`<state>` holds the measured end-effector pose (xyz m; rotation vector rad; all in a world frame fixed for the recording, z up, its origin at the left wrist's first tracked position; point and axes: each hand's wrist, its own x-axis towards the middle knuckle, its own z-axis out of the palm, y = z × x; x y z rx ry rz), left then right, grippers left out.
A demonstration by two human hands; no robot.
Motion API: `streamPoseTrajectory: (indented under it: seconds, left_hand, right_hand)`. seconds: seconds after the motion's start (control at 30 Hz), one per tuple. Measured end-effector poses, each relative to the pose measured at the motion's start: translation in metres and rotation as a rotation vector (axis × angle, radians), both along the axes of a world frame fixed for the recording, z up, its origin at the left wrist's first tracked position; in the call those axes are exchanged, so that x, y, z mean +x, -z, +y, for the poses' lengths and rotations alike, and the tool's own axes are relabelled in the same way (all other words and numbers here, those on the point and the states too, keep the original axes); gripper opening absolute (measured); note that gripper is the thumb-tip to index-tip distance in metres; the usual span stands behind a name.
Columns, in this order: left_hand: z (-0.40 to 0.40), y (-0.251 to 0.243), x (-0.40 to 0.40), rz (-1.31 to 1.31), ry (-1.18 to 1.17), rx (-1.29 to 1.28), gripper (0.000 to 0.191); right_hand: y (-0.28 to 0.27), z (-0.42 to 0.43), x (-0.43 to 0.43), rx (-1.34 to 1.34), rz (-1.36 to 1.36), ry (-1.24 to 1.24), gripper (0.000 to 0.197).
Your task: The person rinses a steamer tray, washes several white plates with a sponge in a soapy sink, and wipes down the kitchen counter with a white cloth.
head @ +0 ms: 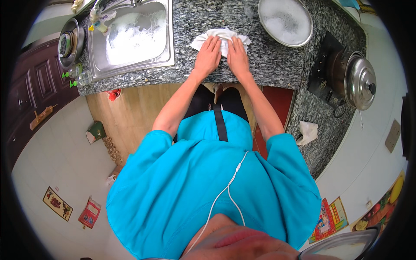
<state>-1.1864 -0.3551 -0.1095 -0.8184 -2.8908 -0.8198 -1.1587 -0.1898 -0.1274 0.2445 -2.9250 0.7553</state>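
Both my hands rest on a crumpled white cloth (224,34) that lies on the speckled granite countertop (247,70). My left hand (209,55) presses its left part with the fingertips, and my right hand (238,55) presses its right part. The palms face down, a small gap apart, and the fingers lie flat rather than wrapped round the cloth. To the left is a stainless steel sink (170,48) filled with white suds. A round metal-rimmed basin (310,32) of foamy water stands at the upper right.
A pot with a steel lid (360,83) stands by a black cooktop (325,71) at the right. Another white cloth (307,132) lies on the side counter. Pump bottles (84,78) and a metal bowl holding stacked dishes (79,42) are left of the sink.
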Motion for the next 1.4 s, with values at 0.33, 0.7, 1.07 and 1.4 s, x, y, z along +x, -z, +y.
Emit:
streamPoseTrajectory:
  seconds: [0.33,0.7,1.07,1.4]
  left_hand:
    - [-0.019,0.001,0.037,-0.059,0.085,-0.055,0.049]
    - [-0.059,0.017,0.012,-0.012,-0.075,-0.126,0.048]
    - [-0.114,0.004,0.115,-0.074,-0.018,-0.054,0.049]
    - [-0.207,0.007,0.127,-0.068,-0.136,-0.162,0.047]
  right_hand:
    - [0.004,-0.003,0.028,-0.03,-0.058,-0.051,0.045]
    - [0.011,-0.033,-0.022,0.159,-0.038,-0.081,0.043]
    - [0.005,-0.077,0.089,0.121,-0.085,-0.09,0.047]
    - [0.012,-0.19,0.097,0.016,-0.037,-0.127,0.048]
